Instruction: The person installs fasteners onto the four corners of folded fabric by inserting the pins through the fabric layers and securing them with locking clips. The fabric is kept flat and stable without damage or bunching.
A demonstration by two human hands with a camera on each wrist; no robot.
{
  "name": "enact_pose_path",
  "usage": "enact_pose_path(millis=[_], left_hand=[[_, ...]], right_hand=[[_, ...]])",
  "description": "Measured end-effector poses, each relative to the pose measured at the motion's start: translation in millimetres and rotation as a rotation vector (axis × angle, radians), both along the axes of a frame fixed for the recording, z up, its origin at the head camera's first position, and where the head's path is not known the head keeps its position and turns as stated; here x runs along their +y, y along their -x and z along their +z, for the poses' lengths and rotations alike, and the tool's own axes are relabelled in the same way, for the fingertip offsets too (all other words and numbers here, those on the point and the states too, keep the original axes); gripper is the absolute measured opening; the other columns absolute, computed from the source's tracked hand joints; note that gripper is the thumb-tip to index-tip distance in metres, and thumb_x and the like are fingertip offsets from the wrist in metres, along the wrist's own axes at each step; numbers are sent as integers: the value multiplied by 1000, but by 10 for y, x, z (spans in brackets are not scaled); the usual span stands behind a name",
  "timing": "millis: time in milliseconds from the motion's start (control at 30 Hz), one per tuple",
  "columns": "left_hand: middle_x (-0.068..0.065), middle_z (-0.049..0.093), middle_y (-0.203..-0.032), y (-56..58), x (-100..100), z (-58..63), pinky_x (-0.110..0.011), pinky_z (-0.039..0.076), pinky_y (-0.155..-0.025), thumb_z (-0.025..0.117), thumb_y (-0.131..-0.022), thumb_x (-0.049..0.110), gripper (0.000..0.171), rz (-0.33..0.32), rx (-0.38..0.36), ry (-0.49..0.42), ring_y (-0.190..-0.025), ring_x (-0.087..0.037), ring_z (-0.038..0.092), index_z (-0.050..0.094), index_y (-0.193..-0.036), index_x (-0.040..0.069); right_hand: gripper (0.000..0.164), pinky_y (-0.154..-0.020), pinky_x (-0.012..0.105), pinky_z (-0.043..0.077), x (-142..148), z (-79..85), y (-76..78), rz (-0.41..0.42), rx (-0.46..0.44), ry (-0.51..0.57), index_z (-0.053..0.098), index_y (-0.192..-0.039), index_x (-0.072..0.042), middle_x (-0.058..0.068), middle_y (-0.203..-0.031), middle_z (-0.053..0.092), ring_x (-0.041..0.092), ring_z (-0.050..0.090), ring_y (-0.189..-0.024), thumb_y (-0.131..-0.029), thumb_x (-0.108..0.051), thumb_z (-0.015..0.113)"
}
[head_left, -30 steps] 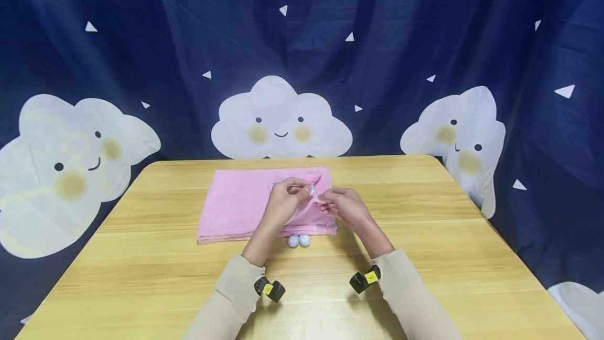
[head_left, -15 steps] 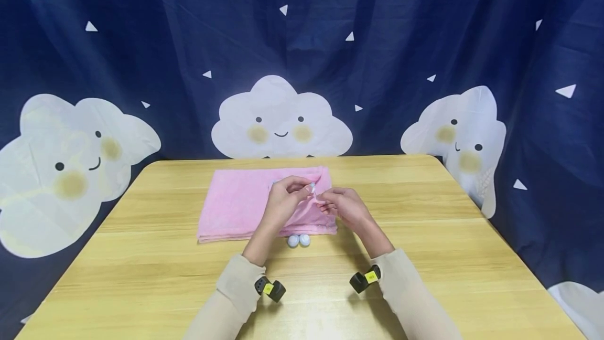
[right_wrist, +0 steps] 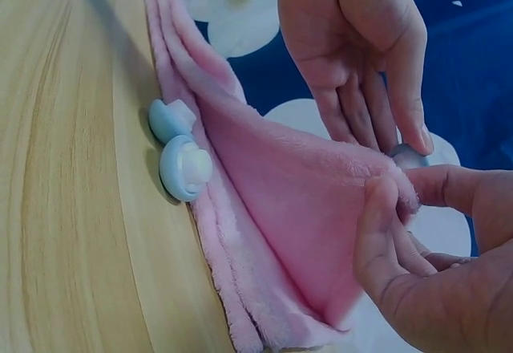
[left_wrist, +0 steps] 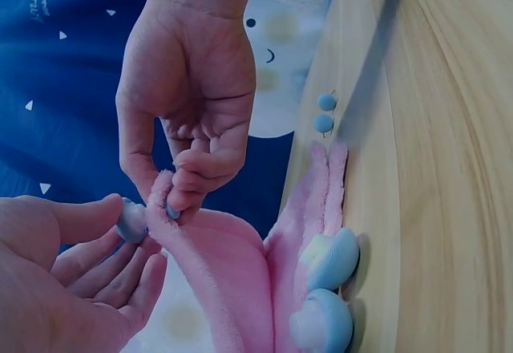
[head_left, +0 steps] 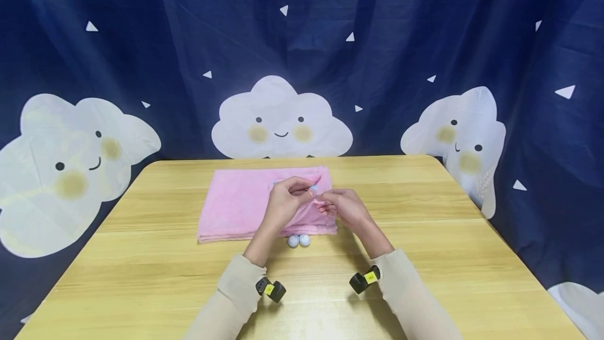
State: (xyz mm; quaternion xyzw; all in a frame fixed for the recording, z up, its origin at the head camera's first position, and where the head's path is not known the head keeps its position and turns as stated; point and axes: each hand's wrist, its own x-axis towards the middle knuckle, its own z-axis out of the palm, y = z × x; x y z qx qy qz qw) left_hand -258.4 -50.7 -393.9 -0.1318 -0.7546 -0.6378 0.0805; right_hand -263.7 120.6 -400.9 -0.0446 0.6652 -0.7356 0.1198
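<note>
In the head view my left hand [head_left: 284,201] and right hand [head_left: 348,208] meet above a folded pink plush blanket [head_left: 236,198]. Between thumb and fingers, the left hand pinches a pale blue mushroom-shaped cap [left_wrist: 132,221], close against the raised blanket edge. My right hand pinches that edge [left_wrist: 163,196] between thumb and fingers. A small blue disc [left_wrist: 172,211] shows at the right fingertips, partly covered by cloth and fingers. From the right wrist, the cap [right_wrist: 409,157] is mostly behind the left thumb and the blanket.
Two more blue mushroom-shaped caps [head_left: 299,241] lie on the wooden table [head_left: 155,277] along the blanket's near edge. Two small blue discs with thin pins [left_wrist: 325,112] sit near the blanket's end. A dark blue cloud-print curtain [head_left: 283,41] hangs behind the table.
The cap in my left fingers has turned and come slightly closer to the blanket edge, its blue side now showing. Both arms stay almost still, and the right hand keeps its pinch.
</note>
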Motion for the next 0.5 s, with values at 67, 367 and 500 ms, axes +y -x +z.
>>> enact_pose_path(millis=[67, 367, 500], left_hand=[[-8, 72, -100, 2, 0, -3, -35, 54, -85, 75, -85, 8, 21, 11, 12, 13, -90, -14, 67, 70, -104, -1], [-1, 73, -92, 2, -5, 2, -35, 54, -83, 76, -85, 11, 14, 59, 51, 49, -86, -10, 67, 74, -98, 6], [-5, 73, -91, -2, -5, -1, -35, 56, -80, 76, -84, 8, 15, 58, 46, 45, -83, -12, 68, 73, -98, 2]], right_hand=[[20, -71, 28, 55, -1, 1, -2, 6, 1, 3, 61, -103, 13, 10, -81, 67, 17, 63, -70, -91, -3, 60], [25, -79, 33, 56, -2, 11, -5, 52, 15, 26, 58, -110, 18, 14, -89, 67, 20, 65, -77, -94, -1, 56], [31, -74, 28, 57, -4, 7, 0, 55, 11, 24, 56, -114, 18, 14, -86, 67, 18, 65, -75, -101, -9, 50]])
